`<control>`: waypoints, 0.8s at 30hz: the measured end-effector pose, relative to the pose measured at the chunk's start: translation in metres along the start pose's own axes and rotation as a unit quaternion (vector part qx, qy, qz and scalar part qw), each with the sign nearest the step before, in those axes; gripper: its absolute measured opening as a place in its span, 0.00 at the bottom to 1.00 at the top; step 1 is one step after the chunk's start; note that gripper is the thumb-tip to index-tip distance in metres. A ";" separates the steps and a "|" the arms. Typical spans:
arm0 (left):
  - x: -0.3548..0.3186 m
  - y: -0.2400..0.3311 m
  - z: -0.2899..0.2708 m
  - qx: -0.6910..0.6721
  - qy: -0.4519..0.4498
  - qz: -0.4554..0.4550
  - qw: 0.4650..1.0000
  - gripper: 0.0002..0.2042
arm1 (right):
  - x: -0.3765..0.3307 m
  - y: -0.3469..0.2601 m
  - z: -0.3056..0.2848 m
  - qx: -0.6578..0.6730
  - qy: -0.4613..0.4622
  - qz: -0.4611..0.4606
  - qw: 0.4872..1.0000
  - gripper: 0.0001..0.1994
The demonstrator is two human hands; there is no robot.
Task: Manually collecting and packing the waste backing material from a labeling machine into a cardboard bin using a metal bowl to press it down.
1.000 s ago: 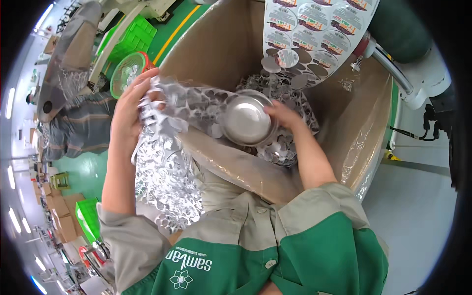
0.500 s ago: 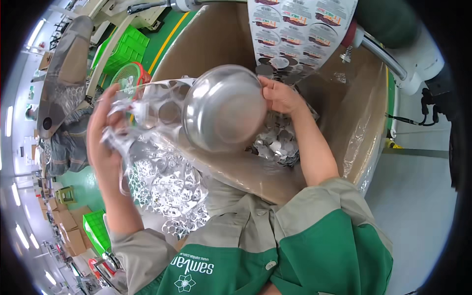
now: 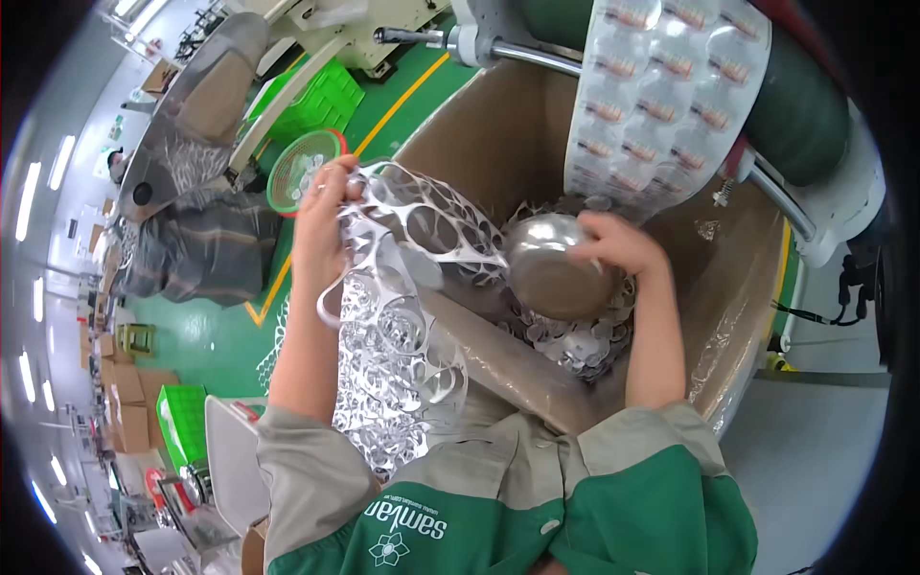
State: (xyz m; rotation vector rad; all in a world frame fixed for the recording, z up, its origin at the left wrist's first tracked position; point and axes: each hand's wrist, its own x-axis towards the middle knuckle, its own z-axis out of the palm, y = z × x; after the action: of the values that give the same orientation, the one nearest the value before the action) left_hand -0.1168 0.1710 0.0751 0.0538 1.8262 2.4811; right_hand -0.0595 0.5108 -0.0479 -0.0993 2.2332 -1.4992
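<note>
My left hand [image 3: 324,222] is raised over the near-left edge of the big cardboard box [image 3: 498,144], fingers curled shut around the top of a clear plastic web [image 3: 402,316] punched full of round holes. The web hangs from my grip down past the near rim of the box and drapes against my chest, while one strip of it stretches rightward toward the bowl.

My right hand [image 3: 623,251] is lower, inside the box, with the fingers wrapped over the far rim of a shiny steel bowl [image 3: 554,266]. The bowl is tilted with its rounded underside toward me, and it sits between my two hands, touching the stretched strip of the web. Just under the bowl, on the box floor, lies a heap of punched plastic discs [image 3: 575,343].

Over the far edge of the box hangs a wide printed film sheet [image 3: 661,86] coming down from a green roller [image 3: 795,86]. Left of the box, on the green floor, stands a round green basket [image 3: 305,171].
</note>
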 end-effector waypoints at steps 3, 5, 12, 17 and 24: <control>0.024 -0.024 -0.012 0.074 -0.034 -0.070 0.994 0.10 | -0.021 -0.018 -0.012 0.386 0.034 -0.255 0.886 0.20; 0.025 -0.030 -0.004 0.073 -0.052 -0.069 0.994 0.09 | -0.020 -0.012 -0.006 0.568 0.036 -0.259 0.780 0.22; 0.050 -0.071 -0.015 0.073 -0.014 -0.130 0.989 0.11 | 0.071 0.152 0.103 -0.094 0.267 0.178 0.942 0.28; 0.045 -0.084 -0.023 0.041 -0.034 -0.167 0.984 0.12 | 0.035 0.124 0.071 -0.154 0.049 0.130 0.978 0.23; 0.050 -0.095 -0.037 0.090 -0.046 -0.166 0.981 0.11 | 0.014 0.107 0.025 0.632 0.070 -0.221 0.739 0.24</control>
State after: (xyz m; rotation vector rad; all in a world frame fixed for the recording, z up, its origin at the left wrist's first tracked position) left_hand -0.1665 0.1673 -0.0266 -0.1170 1.8418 2.0552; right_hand -0.0427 0.5283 -0.1560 -0.0807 0.8192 -3.0089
